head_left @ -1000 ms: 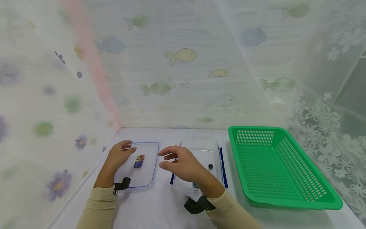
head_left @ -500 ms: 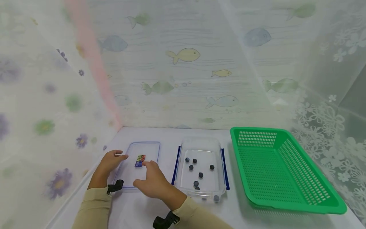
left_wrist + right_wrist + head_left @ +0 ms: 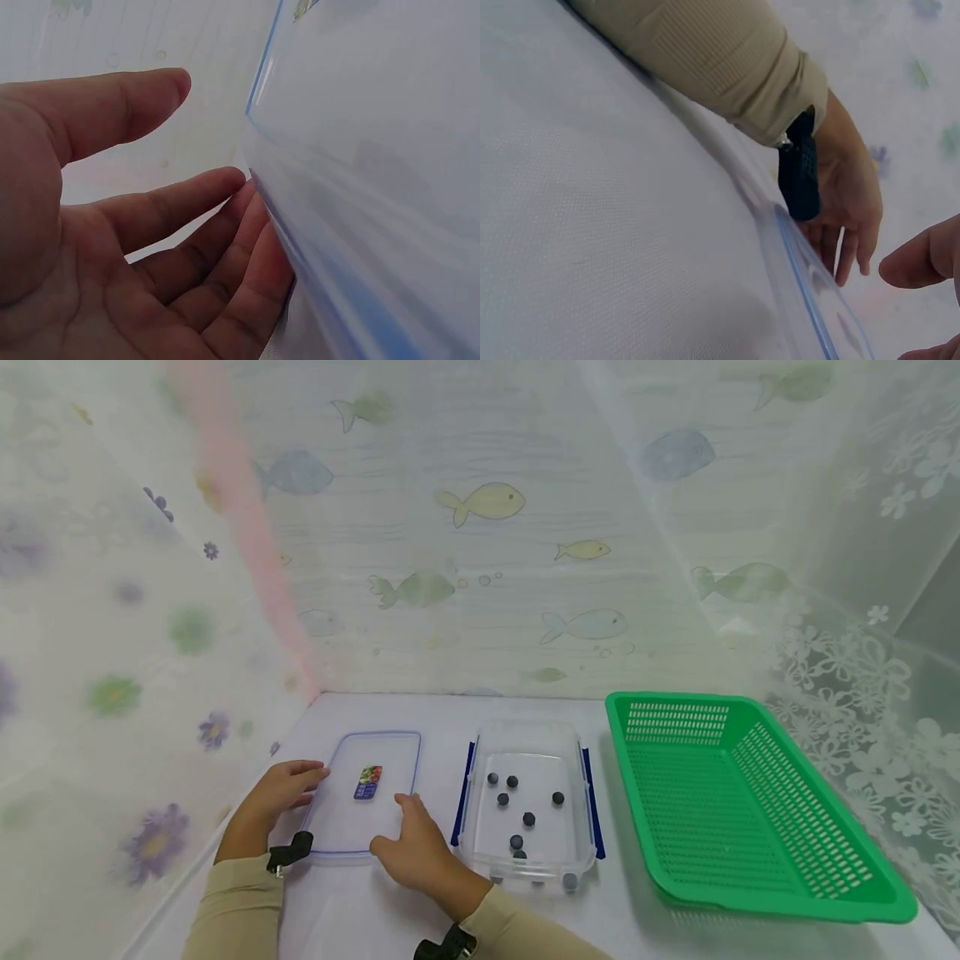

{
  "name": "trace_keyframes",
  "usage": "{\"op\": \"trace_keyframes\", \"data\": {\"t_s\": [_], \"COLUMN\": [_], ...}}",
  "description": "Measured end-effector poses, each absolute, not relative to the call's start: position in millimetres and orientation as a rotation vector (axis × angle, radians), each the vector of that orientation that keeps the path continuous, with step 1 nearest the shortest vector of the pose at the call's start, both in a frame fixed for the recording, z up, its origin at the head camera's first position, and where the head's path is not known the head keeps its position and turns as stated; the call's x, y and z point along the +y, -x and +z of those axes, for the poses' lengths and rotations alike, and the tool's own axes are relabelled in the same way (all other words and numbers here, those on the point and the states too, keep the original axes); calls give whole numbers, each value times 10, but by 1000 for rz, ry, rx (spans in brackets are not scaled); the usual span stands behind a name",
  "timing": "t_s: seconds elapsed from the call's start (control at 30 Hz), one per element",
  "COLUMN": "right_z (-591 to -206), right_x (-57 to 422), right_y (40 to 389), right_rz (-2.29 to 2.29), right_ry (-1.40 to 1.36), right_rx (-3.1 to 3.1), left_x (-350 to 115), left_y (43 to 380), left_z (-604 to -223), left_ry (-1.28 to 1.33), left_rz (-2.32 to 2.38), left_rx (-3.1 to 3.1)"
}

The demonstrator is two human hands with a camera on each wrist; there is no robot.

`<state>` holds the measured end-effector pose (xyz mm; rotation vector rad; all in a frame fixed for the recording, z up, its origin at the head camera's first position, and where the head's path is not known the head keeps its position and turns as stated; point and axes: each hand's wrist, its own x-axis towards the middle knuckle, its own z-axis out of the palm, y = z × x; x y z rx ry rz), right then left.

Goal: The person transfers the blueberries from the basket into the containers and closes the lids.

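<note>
A clear plastic lid [image 3: 337, 827] with a blue rim and a small fruit-printed sticker [image 3: 368, 782] lies flat on the white table. My left hand [image 3: 277, 793] is at its left edge; in the left wrist view the fingertips touch the lid's rim, and the thumb stands away from it. My right hand [image 3: 423, 852] is by the lid's lower right side, thumb and index finger spread apart with nothing between them. Whether it touches the lid, I cannot tell. To the right stands a clear plastic container [image 3: 555, 847] with blue side clips, holding several small dark balls [image 3: 528, 819].
A large green perforated basket [image 3: 738, 906] stands at the right of the table. Behind the table hangs a pale curtain [image 3: 480, 627] printed with fish, and a flowered one [image 3: 172, 710] hangs on the left.
My right hand has moved left and down from over the container to the lid's lower right, uncovering the container. My left hand has lowered to the lid's left edge.
</note>
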<state>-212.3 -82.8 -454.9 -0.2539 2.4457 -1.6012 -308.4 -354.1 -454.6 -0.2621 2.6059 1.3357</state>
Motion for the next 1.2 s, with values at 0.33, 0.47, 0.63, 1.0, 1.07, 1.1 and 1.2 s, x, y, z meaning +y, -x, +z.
{"op": "trace_keyframes", "data": {"t_s": [0.33,0.47,0.63,1.0,1.07,1.1,1.2], "right_z": [-4574,-4602,-4624,-4573,-4545,-4530,-4501], "right_x": [-799,-815,-802,-775,-761,-754,-733], "right_y": [2137,2110,2087,2091,2084,2081,2056], "right_rz": [-1630,-1632,-1619,-1624,-1645,-1652,-1657], "right_ry": [245,215,229,313,345,357,390], "right_rx": [2412,2388,2396,2435,2449,2460,2487], "left_x": [-3533,-3544,-3541,-3521,-3502,-3491,-3470], "left_y": [3118,3089,3066,3051,3055,3059,3057], "left_z": [-4515,-4532,-4561,-4542,-4537,-4535,-4559], "left_ry": [204,226,191,202,200,196,192], "left_rz": [1290,1252,1267,1225,1262,1291,1398], "left_rx": [2601,2604,2603,2651,2648,2641,2605]}}
